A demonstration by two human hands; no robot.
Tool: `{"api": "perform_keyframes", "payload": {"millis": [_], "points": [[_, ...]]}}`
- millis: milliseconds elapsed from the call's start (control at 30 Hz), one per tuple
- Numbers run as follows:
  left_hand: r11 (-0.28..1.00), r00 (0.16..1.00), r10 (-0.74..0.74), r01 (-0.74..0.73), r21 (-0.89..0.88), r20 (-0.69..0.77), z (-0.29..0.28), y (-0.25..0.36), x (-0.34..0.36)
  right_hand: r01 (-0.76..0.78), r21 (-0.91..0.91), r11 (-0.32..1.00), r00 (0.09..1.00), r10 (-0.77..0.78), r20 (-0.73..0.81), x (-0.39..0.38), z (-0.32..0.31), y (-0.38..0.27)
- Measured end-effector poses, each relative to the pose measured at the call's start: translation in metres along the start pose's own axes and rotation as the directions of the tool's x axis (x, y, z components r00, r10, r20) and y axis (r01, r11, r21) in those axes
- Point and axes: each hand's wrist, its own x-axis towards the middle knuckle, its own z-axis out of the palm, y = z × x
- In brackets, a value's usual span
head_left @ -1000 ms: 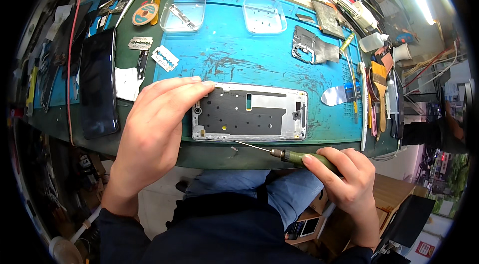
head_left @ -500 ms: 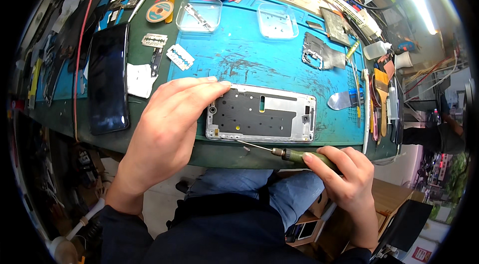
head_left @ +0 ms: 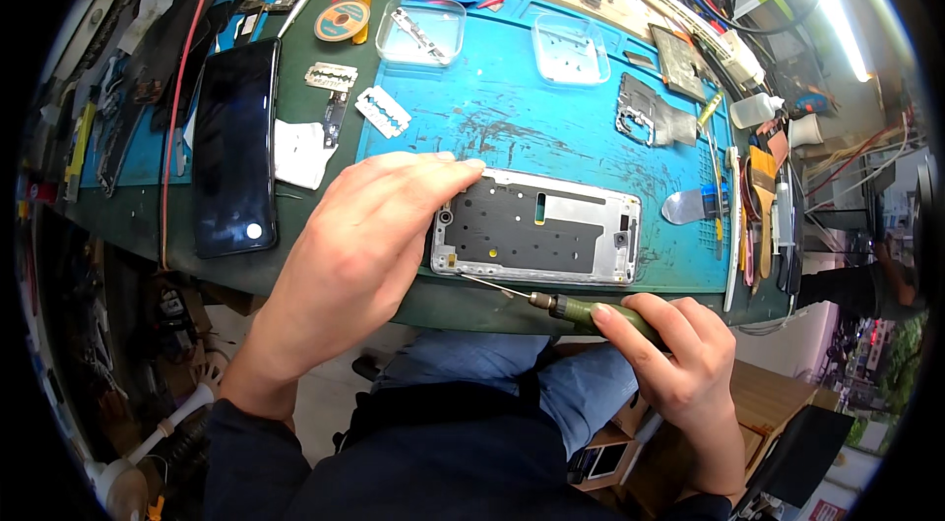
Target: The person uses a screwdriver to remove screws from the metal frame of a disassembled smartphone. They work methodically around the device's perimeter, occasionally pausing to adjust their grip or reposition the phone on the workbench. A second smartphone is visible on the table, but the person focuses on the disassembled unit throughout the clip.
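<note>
A silver phone frame (head_left: pixel 615 231) with a black sheet over its middle lies on the blue mat near the bench edge. My left hand (head_left: pixel 359 245) holds the frame at its left end. Its fingertips rest on the far left corner, and its thumb is hidden. In my right hand (head_left: pixel 679 354) is a thin metal pick with a green handle (head_left: pixel 581 310), held between thumb and fingers. The pick's slim tip meets the near long edge of the frame, close to the left corner.
A dark phone (head_left: pixel 236 147) lies at left, beside razor blades (head_left: pixel 382 112) and a white piece (head_left: pixel 303 153). Two clear trays (head_left: pixel 421 31) with small parts stand farther back. At right are a black phone part (head_left: pixel 640 111), a clear blue-ended tool (head_left: pixel 692 204), brushes (head_left: pixel 762 177) and a bottle (head_left: pixel 756 110).
The pick and my right hand have moved left along the frame's near edge, toward its corner. My left hand keeps its hold. The whole view has shifted slightly.
</note>
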Motion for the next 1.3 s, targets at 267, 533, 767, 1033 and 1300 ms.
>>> {"api": "perform_keyframes", "payload": {"millis": [267, 533, 767, 1033, 1300], "points": [[1.000, 1.000, 0.008, -0.009, -0.015, -0.005, 0.000, -0.001, 0.000, 0.000, 0.015, 1.000, 1.000, 0.000, 0.004, 0.003, 0.002, -0.005], [0.999, 1.000, 0.000, -0.001, -0.051, -0.002, -0.001, -0.002, -0.001, -0.074, 0.160, 0.984, 0.995, 0.083, -0.049, 0.004, 0.013, -0.011], [0.984, 0.985, 0.155, -0.161, -0.082, -0.068, -0.014, 0.013, 0.001, -0.136, 0.284, 0.949, 0.970, 0.186, -0.157, -0.010, 0.004, -0.012], [0.924, 0.924, 0.382, -0.382, 0.024, -0.027, -0.001, 0.031, -0.008, -0.161, 0.340, 0.927, 0.969, 0.214, -0.124, -0.046, -0.008, -0.035], [0.866, 0.856, 0.498, -0.483, 0.132, -0.137, -0.013, 0.052, -0.024, -0.332, 0.766, 0.551, 0.936, 0.295, 0.193, -0.082, -0.045, -0.051]]}}
